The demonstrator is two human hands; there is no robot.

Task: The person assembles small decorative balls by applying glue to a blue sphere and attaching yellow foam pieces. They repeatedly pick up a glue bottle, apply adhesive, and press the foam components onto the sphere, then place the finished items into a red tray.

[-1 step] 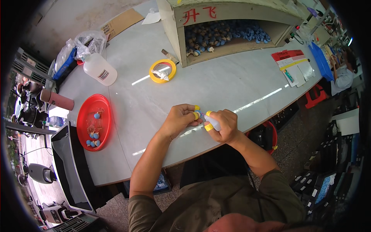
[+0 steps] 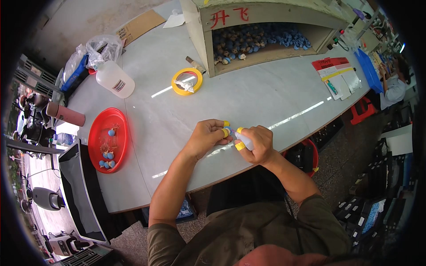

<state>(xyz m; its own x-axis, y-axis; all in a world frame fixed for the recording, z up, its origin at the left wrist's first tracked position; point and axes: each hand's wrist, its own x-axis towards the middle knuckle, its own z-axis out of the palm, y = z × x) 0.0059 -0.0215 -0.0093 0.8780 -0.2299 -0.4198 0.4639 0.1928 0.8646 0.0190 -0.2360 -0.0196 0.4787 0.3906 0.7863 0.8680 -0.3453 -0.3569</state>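
Observation:
My left hand point(image 2: 206, 138) is closed in a pinch on a small blue piece point(image 2: 228, 129), most of it hidden by the fingers. My right hand point(image 2: 261, 142) grips a small whitish squeeze bottle point(image 2: 245, 141), its thin pinkish tip pointing at the blue piece. Whether tip and piece touch is too small to tell. Yellow tape wraps finger ends on both hands. To the left, a red oval tray point(image 2: 96, 153) holds several small blue-and-cream pieces point(image 2: 110, 155).
A wooden cubby point(image 2: 197, 40) full of blue-and-cream pieces stands at the back. Left are a white plastic bottle point(image 2: 114, 80), pink flask point(image 2: 66, 114) and black bin point(image 2: 80, 190). A yellow tape roll point(image 2: 174, 85) lies mid-table, papers point(image 2: 339, 84) at right; a co-worker point(image 2: 392, 88) sits beyond.

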